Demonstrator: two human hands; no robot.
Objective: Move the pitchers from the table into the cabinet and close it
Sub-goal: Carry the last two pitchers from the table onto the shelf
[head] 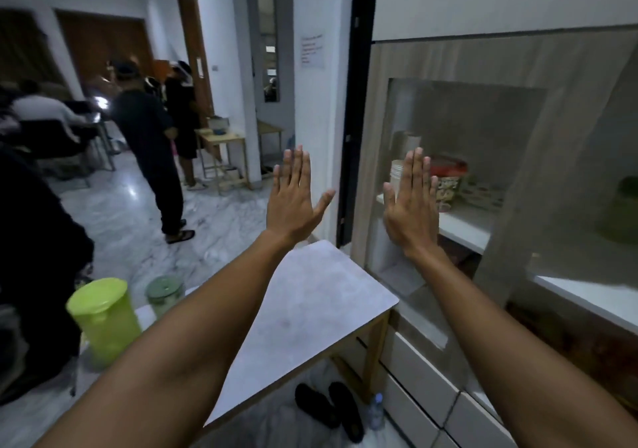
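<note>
Left hand and right hand hover flat, empty; the lime pitcher and green pitcher stand upright at the table's left end, nearer the left hand.

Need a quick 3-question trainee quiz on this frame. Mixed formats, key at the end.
1. True or false: the left hand grips the lime pitcher.
2. The right hand is raised in front of: A) the cabinet's glass door B) a fridge C) a sink.
3. Fill in: the tub behind the glass has a ___ lid.
Key: 1 false, both hands are open and hold nothing; 2 A; 3 red.
</note>
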